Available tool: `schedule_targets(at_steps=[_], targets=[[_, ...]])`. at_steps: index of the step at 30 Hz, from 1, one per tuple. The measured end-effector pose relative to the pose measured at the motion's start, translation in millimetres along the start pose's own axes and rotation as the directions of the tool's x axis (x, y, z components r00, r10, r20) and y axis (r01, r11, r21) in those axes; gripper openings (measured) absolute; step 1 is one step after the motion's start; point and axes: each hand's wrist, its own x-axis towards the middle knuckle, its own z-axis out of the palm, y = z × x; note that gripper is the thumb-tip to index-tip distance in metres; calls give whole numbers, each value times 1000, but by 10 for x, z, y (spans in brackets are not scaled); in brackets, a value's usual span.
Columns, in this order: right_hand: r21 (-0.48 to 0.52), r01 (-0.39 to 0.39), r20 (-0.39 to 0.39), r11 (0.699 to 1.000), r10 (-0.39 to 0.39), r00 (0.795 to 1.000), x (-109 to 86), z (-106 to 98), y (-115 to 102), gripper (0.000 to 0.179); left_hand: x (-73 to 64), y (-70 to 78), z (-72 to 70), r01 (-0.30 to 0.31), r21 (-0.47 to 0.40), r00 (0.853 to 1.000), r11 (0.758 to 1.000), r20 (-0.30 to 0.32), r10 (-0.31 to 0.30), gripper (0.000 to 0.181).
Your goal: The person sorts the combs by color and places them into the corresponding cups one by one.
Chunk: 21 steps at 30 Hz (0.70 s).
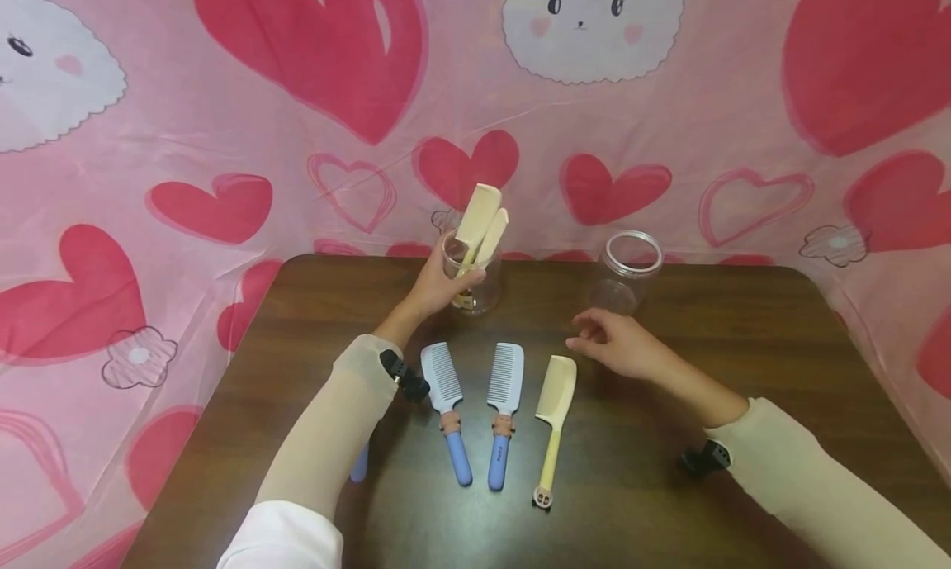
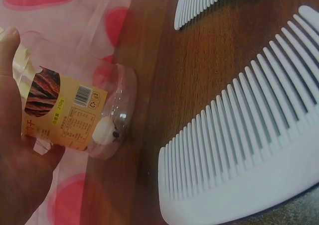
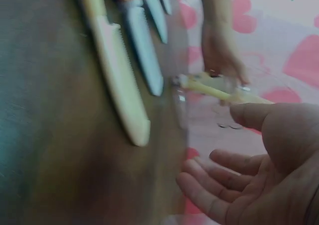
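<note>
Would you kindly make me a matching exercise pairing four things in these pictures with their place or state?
1. Left hand
2. Right hand
3. Left jar
4. Blue-handled combs

a. Lying on the table
b. Fingers open, holding nothing
c. Has yellow combs sticking out
d. Gripping a jar

Pairs: 1-d, 2-b, 3-c, 4-a

Blue handle (image 1: 360, 463) partly hidden behind sleeve (image 1: 319, 437), pale comb (image 2: 249, 185) cropped, yellow comb (image 3: 117, 75) blurred
</note>
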Motion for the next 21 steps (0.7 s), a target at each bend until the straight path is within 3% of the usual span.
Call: schedule_targets(at_steps=[6, 10, 14, 21], targets=[[-113, -52, 11, 992, 54, 998, -40, 286, 36, 42, 3, 8, 16, -30, -41, 1000, 999, -8, 30, 84], [-201, -141, 28, 969, 150, 988, -67, 422, 29, 55, 1, 9, 30, -31, -44, 999, 999, -10, 30, 83], [-263, -199, 13, 944, 210, 978, -75, 502, 15, 64, -1, 7, 34, -26, -30, 1000, 999, -12, 26, 84], [-327, -251, 13, 911, 270, 963, -32, 542, -21, 63, -5, 18, 24, -17, -16, 1000, 1000, -19, 16, 85]])
